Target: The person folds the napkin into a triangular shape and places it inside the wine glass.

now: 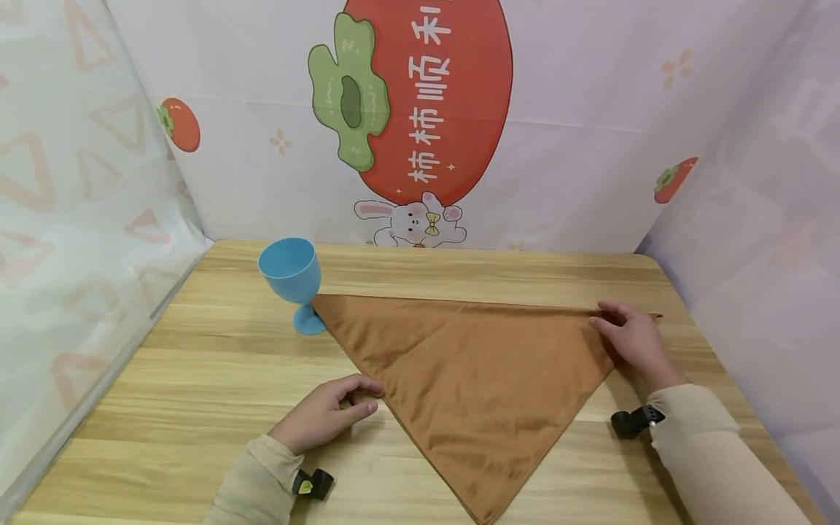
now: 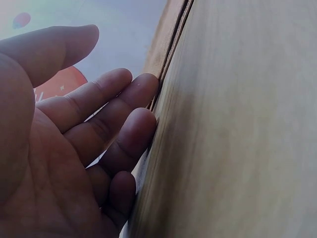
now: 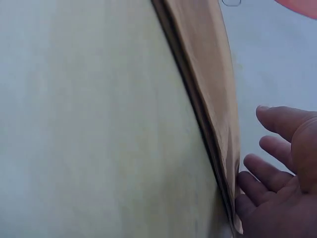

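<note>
A brown cloth [image 1: 485, 357], folded into a triangle, lies on the table with one point toward me and its long edge at the back. My left hand [image 1: 328, 412] is at the cloth's left slanting edge, fingertips touching or nearly touching it. In the left wrist view, the fingers [image 2: 136, 129] are loosely bent and hold nothing. My right hand [image 1: 635, 341] rests over the cloth near its right corner. The right wrist view has the lower fingers [image 3: 252, 188] against the cloth's layered edge [image 3: 210, 134], thumb apart, with no pinch visible.
A blue goblet [image 1: 292, 273] stands at the back left, its foot beside the cloth's left corner. The wooden table [image 1: 164, 408] ends at a printed backdrop [image 1: 564, 182] behind, with pale sheets at both sides.
</note>
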A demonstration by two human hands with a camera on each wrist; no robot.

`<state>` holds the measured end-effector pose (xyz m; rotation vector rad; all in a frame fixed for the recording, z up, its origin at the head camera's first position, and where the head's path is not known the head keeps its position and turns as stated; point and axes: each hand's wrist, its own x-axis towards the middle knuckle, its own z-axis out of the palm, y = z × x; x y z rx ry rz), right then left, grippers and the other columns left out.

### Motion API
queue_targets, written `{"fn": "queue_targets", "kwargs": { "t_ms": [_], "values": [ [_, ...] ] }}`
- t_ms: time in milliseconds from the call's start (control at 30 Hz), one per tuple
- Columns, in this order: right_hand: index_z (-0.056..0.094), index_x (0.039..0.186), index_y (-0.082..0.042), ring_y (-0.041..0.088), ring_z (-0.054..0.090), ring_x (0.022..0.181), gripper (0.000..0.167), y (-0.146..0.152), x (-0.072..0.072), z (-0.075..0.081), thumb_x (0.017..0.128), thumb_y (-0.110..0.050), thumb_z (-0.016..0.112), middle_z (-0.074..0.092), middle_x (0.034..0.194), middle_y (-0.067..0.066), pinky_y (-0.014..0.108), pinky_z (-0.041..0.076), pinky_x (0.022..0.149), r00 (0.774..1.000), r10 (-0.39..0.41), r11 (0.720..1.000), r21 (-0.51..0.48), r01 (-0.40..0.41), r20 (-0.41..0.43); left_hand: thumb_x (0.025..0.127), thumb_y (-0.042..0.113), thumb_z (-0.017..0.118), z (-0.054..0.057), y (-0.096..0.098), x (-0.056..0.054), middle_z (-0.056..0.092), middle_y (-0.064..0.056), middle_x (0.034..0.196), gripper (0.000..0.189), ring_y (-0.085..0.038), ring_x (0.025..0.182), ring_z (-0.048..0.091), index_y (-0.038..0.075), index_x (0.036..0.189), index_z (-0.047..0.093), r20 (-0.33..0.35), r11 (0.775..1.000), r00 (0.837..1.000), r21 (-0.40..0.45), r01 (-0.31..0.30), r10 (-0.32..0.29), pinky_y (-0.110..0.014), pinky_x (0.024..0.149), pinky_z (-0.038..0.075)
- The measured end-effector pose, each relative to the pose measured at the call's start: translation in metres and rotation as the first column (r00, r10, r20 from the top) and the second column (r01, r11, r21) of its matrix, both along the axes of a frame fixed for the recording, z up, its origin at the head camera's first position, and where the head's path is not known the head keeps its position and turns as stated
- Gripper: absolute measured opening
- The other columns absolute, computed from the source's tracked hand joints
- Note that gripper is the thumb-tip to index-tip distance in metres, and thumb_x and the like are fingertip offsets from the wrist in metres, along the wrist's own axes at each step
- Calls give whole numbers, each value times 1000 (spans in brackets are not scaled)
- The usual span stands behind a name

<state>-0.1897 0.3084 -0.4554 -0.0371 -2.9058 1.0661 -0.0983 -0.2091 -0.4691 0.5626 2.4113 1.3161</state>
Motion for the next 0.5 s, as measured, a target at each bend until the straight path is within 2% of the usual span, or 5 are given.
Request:
{"fn": "queue_targets", "kwargs": {
  "t_ms": [200,500],
  "values": [
    [44,142,13,56,40,130,65,20,4,6,102,-37,56,48,138,37,65,34,103,999,-32,999,-6,32,35,100,34,62,2,0,0,67,3,109,31,-11,84,59,15,124,66,6,1000,1000,2,-4,4,-27,70,50],
    [36,148,12,57,32,135,72,36,16,7,104,-43,49,38,147,37,66,30,105,991,-63,996,-56,70,116,101,32,62,3,2,0,67,3,111,29,-11,86,59,15,123,66,7,1000,1000,-7,-10,10,-27,72,50]
  ]
}}
